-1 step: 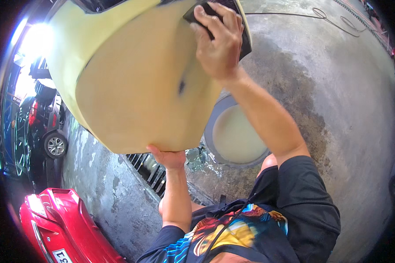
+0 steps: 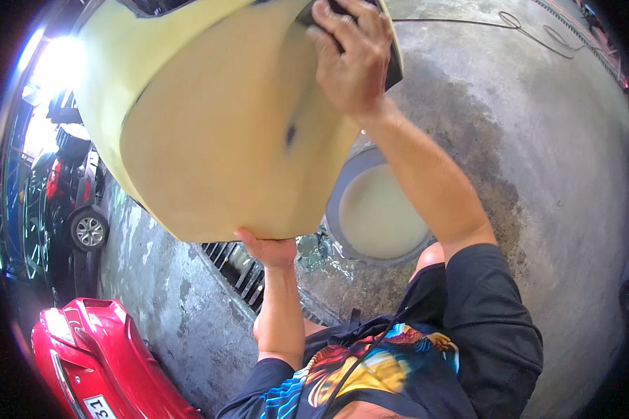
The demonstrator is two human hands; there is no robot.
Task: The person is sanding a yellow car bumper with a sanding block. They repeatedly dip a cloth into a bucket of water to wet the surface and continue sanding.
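The left forearm (image 2: 282, 307) is being held nearly upright, the left hand (image 2: 267, 251) being angled leftward at the wrist, its thumb (image 2: 244, 235) being extended up and left while its other fingers are being hidden. The right forearm (image 2: 426, 174) is being slanted up and leftward, the right hand (image 2: 353, 59) being held higher, fingers curled.

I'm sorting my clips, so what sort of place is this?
Probably a car body workshop: there's a large yellowish panel up front, a dark car at the left, and red car bodywork at the lower left.
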